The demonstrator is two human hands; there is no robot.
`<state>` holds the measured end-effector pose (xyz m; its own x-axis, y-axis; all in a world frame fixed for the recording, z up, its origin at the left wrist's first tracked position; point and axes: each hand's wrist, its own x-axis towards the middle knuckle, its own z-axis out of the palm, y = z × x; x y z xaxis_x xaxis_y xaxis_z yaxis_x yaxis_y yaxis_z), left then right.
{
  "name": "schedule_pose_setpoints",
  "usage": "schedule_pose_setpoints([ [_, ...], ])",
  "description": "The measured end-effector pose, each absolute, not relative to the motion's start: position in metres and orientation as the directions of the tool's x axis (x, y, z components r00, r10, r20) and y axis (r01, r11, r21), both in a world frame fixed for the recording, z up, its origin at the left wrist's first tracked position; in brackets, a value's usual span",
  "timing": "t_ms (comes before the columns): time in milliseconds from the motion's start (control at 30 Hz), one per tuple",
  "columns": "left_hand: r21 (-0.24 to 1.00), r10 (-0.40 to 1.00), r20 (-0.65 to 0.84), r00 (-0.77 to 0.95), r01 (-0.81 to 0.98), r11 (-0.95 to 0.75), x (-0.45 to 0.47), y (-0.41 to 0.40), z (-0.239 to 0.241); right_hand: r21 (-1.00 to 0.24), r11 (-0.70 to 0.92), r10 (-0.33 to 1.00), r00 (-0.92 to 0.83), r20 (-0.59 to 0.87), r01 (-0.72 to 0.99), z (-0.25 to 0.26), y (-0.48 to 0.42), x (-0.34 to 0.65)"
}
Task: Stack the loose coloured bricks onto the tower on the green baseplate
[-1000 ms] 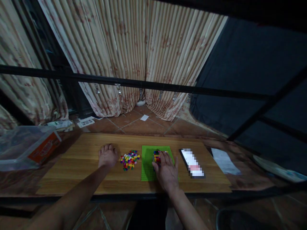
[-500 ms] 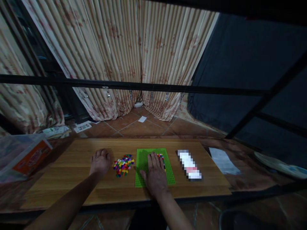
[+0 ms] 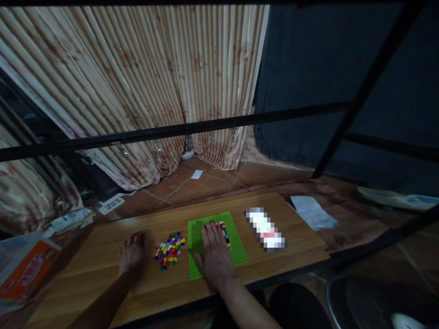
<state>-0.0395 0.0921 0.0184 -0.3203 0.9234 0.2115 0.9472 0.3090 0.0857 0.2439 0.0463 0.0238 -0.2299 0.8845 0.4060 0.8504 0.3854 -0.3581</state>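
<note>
One left hand [image 3: 133, 253], one right hand [image 3: 215, 260] — one green baseplate [image 3: 240, 249], one brick pile [image 3: 168, 250].

On my feed I see a smooth, faintly glossy wooden tabletop [image 3: 103, 256], a matt, studded green plastic baseplate [image 3: 237, 244], shiny plastic bricks [image 3: 168, 250], a pleated cloth curtain [image 3: 137, 82] and matt black metal bars [image 3: 206, 128].

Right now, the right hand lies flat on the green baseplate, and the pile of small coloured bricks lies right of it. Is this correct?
Not quite. The head view shows the pile of small coloured bricks left of the green baseplate, between it and the left hand. The right hand does lie flat on the plate.
</note>
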Motion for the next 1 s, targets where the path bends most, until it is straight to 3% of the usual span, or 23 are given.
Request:
schedule_pose_setpoints([
  [533,0.154,0.941,0.173,-0.292,0.951,0.267,-0.046,0.097,0.017,-0.35,0.351,0.912,-0.232,0.339,0.868,0.039,0.045,0.245],
  [1000,0.103,0.938,0.141,-0.318,0.947,0.305,-0.038,0.094,0.03,-0.363,0.367,0.91,-0.25,0.331,0.856,0.04,0.045,0.247],
])
